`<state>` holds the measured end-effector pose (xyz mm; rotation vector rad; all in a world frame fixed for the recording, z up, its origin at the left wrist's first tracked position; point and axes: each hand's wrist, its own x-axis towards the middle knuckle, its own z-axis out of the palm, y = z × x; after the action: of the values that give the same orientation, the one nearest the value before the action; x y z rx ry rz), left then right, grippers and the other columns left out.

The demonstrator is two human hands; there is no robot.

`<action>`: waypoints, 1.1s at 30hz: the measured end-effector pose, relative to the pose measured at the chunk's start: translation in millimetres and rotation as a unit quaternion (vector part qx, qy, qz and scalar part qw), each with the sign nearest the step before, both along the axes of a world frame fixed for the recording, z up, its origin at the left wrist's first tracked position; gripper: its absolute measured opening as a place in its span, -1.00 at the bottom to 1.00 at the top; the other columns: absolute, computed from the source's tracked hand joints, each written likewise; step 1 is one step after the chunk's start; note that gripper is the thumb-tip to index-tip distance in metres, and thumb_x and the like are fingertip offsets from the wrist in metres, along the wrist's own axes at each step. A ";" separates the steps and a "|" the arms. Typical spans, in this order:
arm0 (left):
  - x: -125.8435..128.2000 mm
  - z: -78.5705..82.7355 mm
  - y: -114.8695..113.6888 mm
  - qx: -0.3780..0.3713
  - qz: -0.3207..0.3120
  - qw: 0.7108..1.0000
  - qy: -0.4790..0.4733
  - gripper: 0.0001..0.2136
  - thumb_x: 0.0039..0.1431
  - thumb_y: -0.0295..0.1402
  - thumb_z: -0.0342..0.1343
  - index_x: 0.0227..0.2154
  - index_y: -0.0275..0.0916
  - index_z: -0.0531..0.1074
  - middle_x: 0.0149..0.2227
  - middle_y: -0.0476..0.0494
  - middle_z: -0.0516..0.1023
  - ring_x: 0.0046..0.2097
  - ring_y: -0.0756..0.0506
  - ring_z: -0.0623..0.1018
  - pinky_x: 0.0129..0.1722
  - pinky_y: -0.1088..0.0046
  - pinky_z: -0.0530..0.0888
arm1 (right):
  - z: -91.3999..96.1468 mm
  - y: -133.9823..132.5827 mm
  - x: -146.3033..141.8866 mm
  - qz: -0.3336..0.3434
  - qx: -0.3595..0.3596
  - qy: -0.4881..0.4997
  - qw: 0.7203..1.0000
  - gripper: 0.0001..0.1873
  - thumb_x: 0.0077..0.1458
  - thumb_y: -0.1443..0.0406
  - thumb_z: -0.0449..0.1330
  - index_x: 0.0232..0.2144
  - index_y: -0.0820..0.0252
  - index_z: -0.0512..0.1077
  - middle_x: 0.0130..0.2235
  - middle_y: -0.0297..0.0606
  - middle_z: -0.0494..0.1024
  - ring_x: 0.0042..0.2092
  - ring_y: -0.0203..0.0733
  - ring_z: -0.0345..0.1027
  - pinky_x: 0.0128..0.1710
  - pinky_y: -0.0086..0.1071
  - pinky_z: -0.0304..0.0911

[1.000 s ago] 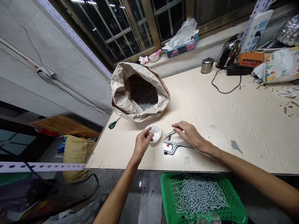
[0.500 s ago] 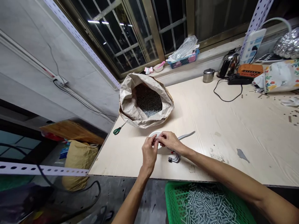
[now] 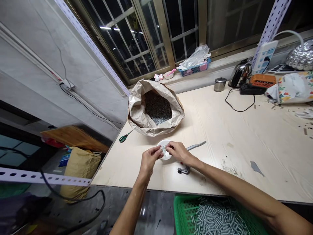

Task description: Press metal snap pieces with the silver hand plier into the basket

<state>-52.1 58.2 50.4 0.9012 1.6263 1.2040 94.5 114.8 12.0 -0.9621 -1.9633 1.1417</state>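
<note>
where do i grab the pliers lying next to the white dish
Take the pliers by the long grey handle, coming from the right. It sticks out clear, pointing away from the dish with bare table around it. The other end sits tucked under the right wrist, beside the left hand and right hand pinching a small part.

Home workshop: worktable (image 3: 244, 137), parts sack (image 3: 156, 109), kettle (image 3: 241, 74).
</note>
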 end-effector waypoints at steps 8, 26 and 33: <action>26.9 -13.6 -34.5 -0.070 -0.066 0.995 0.020 -0.63 -0.27 -0.19 0.33 -0.41 -0.38 0.52 -0.52 -0.04 0.49 -0.48 0.02 0.45 -0.47 0.50 0.42 | -4.4 -22.2 72.5 -0.030 0.166 -0.255 0.952 -0.81 0.23 0.28 0.07 -0.35 0.24 0.45 -0.33 -0.20 0.47 -0.27 -0.19 0.35 -0.28 -0.33 0.20; 43.7 -47.1 -28.1 -0.160 -0.113 0.977 0.090 -0.68 -0.22 -0.17 0.26 -0.46 -0.35 0.55 -0.48 -0.12 0.55 -0.46 0.01 0.43 -0.50 0.55 0.31 | -55.4 -60.3 115.2 -0.007 0.324 -0.307 0.895 -0.75 0.26 0.44 -0.08 -0.39 0.19 0.32 -0.40 -0.26 0.38 -0.38 -0.26 0.17 -0.53 -0.32 -0.12; 46.4 -47.3 -24.8 -0.182 -0.114 0.974 0.070 -0.71 -0.28 -0.20 0.30 -0.53 -0.36 0.52 -0.55 -0.09 0.50 -0.50 0.02 0.41 -0.54 0.55 0.34 | -59.2 -61.9 115.3 -0.008 0.309 -0.307 0.900 -0.75 0.26 0.46 -0.10 -0.38 0.20 0.33 -0.37 -0.25 0.38 -0.38 -0.27 0.18 -0.54 -0.32 -0.13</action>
<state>-5.8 33.4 3.1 0.9211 1.7286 0.6682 209.8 52.9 -47.2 -1.0401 -2.5641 0.1285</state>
